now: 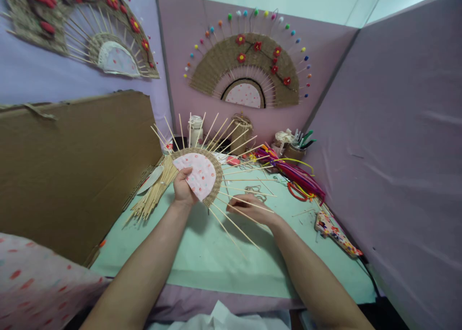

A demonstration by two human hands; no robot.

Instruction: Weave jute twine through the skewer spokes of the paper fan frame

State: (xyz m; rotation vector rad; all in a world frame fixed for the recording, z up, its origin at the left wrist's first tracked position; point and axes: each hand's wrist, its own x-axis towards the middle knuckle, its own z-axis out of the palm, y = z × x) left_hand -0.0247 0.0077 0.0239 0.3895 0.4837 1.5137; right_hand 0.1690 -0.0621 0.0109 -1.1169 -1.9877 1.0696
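Lilac and pink partitions (346, 142) box in a pale green worktop (202, 265). The half-round fan (207, 180) is held above it by the left hand (183, 190), which pinches its lower edge, thumb over the spotted cloth (197, 164) and fingers hidden behind. Bare sticks (249, 179) radiate from its woven band (218, 171); the lower ones cross by the right hand (250, 208), which is curled with its fingertips drawn in. What, if anything, they pinch I cannot tell.

The step seems to be work along that band. To do it well, the left hand should grip firmly without creasing the cloth, while the right hand works close to the band, with even tension and evenly spread sticks.

A stick bundle (149, 202) lies just left of the left hand. Beyond the 2 hands stand a lidded jar (196, 130) with whitish contents and a twine-wrapped container (241, 136), its contents unclear. Beyond the right hand, a brown pot (294, 152) holds green- and pale-handled tools (306, 137).
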